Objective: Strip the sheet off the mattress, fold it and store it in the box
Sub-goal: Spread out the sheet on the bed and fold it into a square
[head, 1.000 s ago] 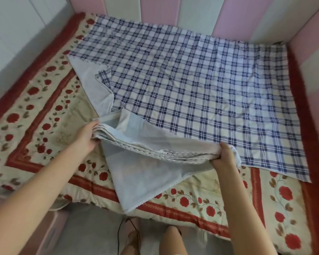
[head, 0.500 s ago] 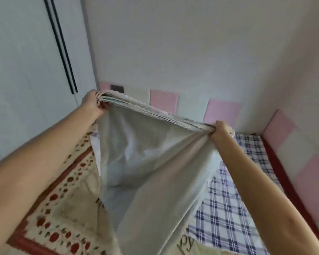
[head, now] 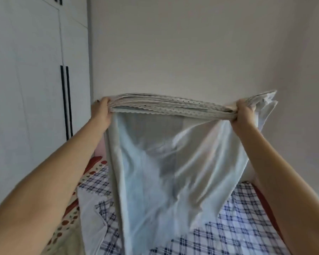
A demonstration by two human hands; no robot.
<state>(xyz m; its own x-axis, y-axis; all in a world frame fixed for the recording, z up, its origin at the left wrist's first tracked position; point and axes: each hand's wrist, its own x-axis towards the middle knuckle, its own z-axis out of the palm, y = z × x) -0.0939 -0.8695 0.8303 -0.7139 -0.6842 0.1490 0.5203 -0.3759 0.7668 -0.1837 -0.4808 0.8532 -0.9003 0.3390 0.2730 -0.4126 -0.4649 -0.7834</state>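
A pale blue-white sheet with a lace-trimmed edge hangs in the air in front of me, folded into several layers along its top. My left hand grips the gathered layers at the top left corner. My right hand grips them at the top right corner, where a loose flap sticks out past my fingers. The top edge is stretched nearly level between both hands, and the cloth drapes down over the bed. The box is not in view.
Below the hanging cloth lies a blue-and-white checked sheet spread on the mattress. A floral red-and-cream quilt shows at the lower left. A white wardrobe with black handles stands on the left, a plain wall behind.
Both hands lifted the folded sheet from the mattress up to chest height and pulled its top edge taut and level. My view tilted up from the bed toward the wall.
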